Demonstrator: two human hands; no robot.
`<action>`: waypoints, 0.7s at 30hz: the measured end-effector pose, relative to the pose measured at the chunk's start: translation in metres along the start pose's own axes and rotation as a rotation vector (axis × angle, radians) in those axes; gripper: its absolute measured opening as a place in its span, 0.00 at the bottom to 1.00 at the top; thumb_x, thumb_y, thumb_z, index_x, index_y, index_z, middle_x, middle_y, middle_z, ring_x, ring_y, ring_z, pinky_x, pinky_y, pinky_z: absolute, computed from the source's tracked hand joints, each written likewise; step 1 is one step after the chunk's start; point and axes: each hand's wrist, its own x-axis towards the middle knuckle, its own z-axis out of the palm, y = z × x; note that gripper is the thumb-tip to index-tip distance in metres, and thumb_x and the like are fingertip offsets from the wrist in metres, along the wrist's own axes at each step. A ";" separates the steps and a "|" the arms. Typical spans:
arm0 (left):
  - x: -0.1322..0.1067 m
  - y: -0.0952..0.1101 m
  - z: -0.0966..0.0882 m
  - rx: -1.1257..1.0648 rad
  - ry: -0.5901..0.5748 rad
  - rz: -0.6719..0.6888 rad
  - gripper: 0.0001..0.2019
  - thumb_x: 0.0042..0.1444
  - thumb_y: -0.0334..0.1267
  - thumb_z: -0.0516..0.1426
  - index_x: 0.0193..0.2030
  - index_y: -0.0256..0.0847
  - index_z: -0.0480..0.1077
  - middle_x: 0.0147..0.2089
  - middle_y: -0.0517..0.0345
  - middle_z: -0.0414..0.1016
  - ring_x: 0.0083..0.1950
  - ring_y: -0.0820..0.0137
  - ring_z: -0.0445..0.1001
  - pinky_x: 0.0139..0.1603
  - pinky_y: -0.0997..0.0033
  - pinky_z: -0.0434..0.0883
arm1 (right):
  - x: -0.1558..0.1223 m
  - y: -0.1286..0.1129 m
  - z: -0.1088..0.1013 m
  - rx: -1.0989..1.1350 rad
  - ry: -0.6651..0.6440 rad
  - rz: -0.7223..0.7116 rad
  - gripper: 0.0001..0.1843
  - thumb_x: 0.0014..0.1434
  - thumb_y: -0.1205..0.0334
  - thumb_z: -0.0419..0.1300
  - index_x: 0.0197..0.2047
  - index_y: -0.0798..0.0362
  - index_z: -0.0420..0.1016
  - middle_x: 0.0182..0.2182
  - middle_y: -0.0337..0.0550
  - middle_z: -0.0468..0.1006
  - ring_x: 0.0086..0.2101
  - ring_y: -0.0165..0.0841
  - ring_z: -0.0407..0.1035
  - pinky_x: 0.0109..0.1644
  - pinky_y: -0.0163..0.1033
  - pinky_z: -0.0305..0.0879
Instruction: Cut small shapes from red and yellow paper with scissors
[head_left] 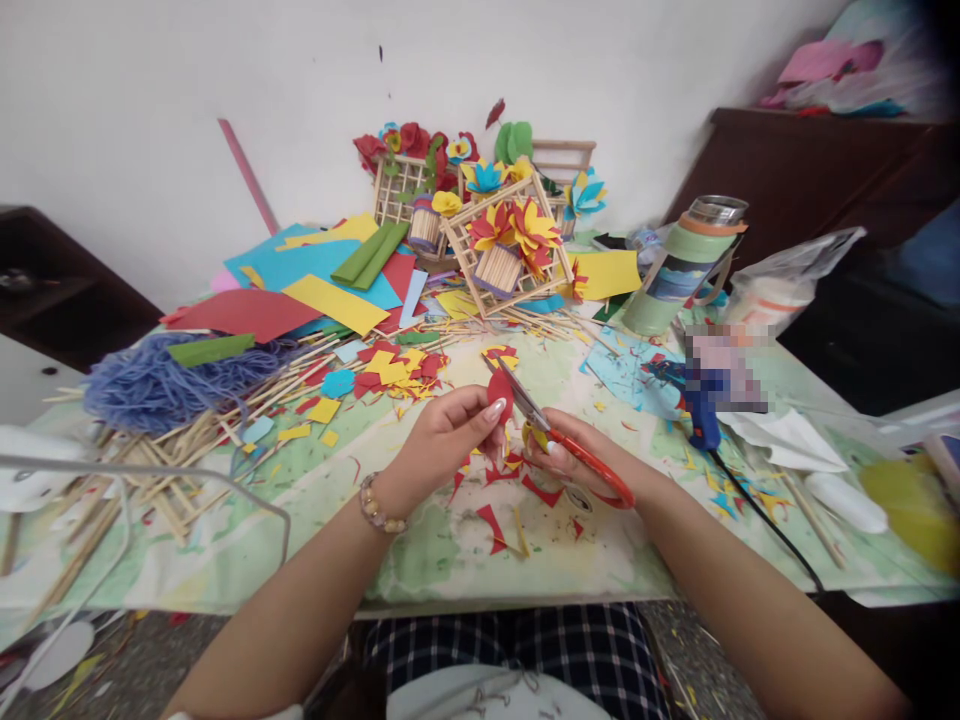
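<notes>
Our left hand (pixel 450 435) pinched a red paper piece (pixel 500 392); our right hand (pixel 577 462) clenched the orange-handled scissors (pixel 559 437) cutting it above the worktop (pixel 315 470).

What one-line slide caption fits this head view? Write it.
Left hand holds a small red paper piece while right hand cuts it with orange-handled scissors.
</notes>
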 end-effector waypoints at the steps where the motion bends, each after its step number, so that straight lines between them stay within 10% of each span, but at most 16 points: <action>1: 0.000 0.000 0.000 -0.001 -0.002 -0.002 0.25 0.56 0.61 0.66 0.30 0.39 0.70 0.26 0.60 0.74 0.26 0.73 0.72 0.31 0.72 0.74 | 0.000 0.001 0.000 0.015 -0.002 -0.002 0.34 0.63 0.24 0.55 0.40 0.50 0.60 0.29 0.33 0.60 0.27 0.28 0.53 0.28 0.36 0.52; 21: 0.000 0.001 0.001 -0.010 0.001 -0.001 0.25 0.55 0.62 0.66 0.29 0.39 0.69 0.25 0.60 0.74 0.25 0.74 0.72 0.30 0.72 0.73 | 0.001 0.005 0.001 0.033 0.032 -0.026 0.32 0.63 0.27 0.58 0.37 0.51 0.62 0.26 0.33 0.62 0.22 0.26 0.54 0.24 0.33 0.53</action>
